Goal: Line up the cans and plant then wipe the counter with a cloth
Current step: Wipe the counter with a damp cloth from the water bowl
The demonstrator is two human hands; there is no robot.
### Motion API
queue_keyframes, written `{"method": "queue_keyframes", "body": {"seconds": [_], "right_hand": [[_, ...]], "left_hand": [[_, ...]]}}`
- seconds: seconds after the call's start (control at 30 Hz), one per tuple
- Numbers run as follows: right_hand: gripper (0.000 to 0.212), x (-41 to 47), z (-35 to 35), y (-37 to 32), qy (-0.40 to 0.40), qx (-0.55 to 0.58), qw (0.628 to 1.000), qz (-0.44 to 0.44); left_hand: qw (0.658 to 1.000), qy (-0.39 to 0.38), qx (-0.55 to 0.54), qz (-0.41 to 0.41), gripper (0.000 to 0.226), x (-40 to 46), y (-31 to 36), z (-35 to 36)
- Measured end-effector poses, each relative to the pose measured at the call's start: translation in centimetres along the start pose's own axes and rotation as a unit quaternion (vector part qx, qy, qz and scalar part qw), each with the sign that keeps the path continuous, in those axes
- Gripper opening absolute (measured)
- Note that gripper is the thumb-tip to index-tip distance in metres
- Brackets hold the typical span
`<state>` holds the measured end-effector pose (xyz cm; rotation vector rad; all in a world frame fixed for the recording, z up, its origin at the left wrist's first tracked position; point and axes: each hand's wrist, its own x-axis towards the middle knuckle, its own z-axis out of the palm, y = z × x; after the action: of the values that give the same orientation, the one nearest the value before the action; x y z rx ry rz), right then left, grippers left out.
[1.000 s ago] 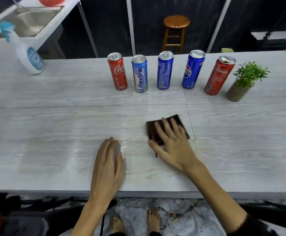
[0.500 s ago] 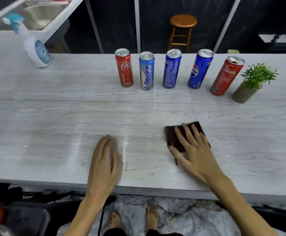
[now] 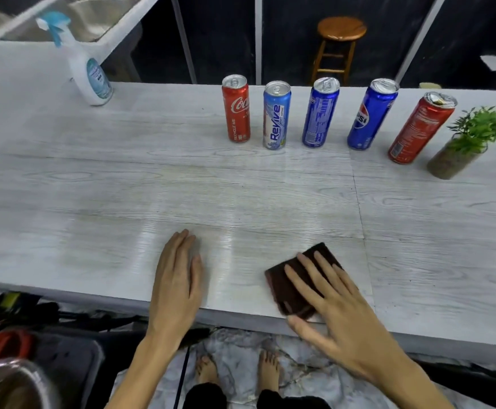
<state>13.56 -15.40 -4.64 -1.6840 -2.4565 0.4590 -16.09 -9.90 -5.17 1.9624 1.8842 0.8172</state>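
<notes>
Pale grey wood-grain counter (image 3: 93, 187) fills the view, with a white spray bottle with a blue trigger (image 3: 86, 70) at its far left. Along the back stand a red Coca-Cola can (image 3: 236, 109), a light blue Revive can (image 3: 276, 115), a dark blue can (image 3: 320, 112), a blue Pepsi can (image 3: 372, 113), a second red can (image 3: 420, 128) and a small green plant in a brown pot (image 3: 468, 143). Near the front edge, the left hand (image 3: 178, 281) lies flat with fingers together, holding nothing. Further right, the right hand (image 3: 344, 314) presses spread fingers on a dark brown cloth (image 3: 288, 287).
</notes>
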Motion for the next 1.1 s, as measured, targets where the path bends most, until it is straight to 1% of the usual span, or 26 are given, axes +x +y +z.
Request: {"method": "queue_keyframes", "body": {"seconds": [0.07,0.13,0.2,0.27,0.37,0.43,0.5,0.6,0.7,0.77,0.87,1.0,1.07,1.1], "right_hand": [[0.077,2.3,-0.8,0.9,0.005,-0.006,0.998,0.054],[0.084,5.2,-1.0,0.0,0.007,-0.01,0.996,0.09],[0.088,7.4,-0.6,-2.0,0.003,0.0,0.996,0.09],[0.088,7.9,0.3,-4.3,-0.006,0.006,0.999,0.053],[0.083,4.7,1.8,-6.3,-0.01,0.019,1.0,-0.013],[0.081,1.4,2.2,-5.7,-0.002,0.029,0.999,-0.022],[0.08,-1.6,2.1,-3.8,0.011,0.017,1.0,-0.004],[0.076,-3.8,0.6,-0.2,0.036,0.017,0.997,0.066],[0.074,-2.3,-0.9,2.1,0.051,0.02,0.988,0.145],[0.078,-0.3,-1.4,2.1,0.052,0.015,0.983,0.176],[0.081,0.5,-0.8,0.4,0.058,0.036,0.984,0.163],[0.078,-4.5,1.1,-1.6,0.068,0.045,0.992,0.098],[0.078,-7.4,1.2,-0.5,0.068,0.027,0.992,0.1],[0.077,-8.5,1.0,0.5,0.073,0.022,0.99,0.116]], "left_hand": [[1.0,0.003,-0.002,-0.006,0.042,-0.3,-0.3,-0.4],[1.0,0.003,-0.003,-0.01,0.043,-0.6,-0.4,-0.5],[1.0,0.003,-0.008,-0.01,0.043,-0.6,-0.2,-0.4],[1.0,0.0,-0.01,-0.003,0.042,-0.6,0.2,-0.2],[1.0,-0.011,-0.021,-0.001,0.044,-0.4,0.7,0.3],[0.999,-0.024,-0.018,0.017,0.048,-0.3,1.3,0.8],[0.998,-0.041,-0.016,0.046,0.05,-0.4,2.0,1.5],[0.994,-0.071,-0.033,0.076,0.052,0.1,2.8,2.5],[0.991,-0.088,-0.037,0.092,0.049,0.8,3.6,3.3],[0.989,-0.094,-0.041,0.107,0.047,1.1,4.5,3.8],[0.985,-0.113,-0.052,0.123,0.047,1.5,6.2,4.7],[0.98,-0.139,-0.057,0.13,0.049,1.7,7.8,5.9],[0.978,-0.146,-0.058,0.136,0.05,1.8,8.3,6.3],[0.977,-0.148,-0.059,0.139,0.049,1.8,8.4,6.4]]}}
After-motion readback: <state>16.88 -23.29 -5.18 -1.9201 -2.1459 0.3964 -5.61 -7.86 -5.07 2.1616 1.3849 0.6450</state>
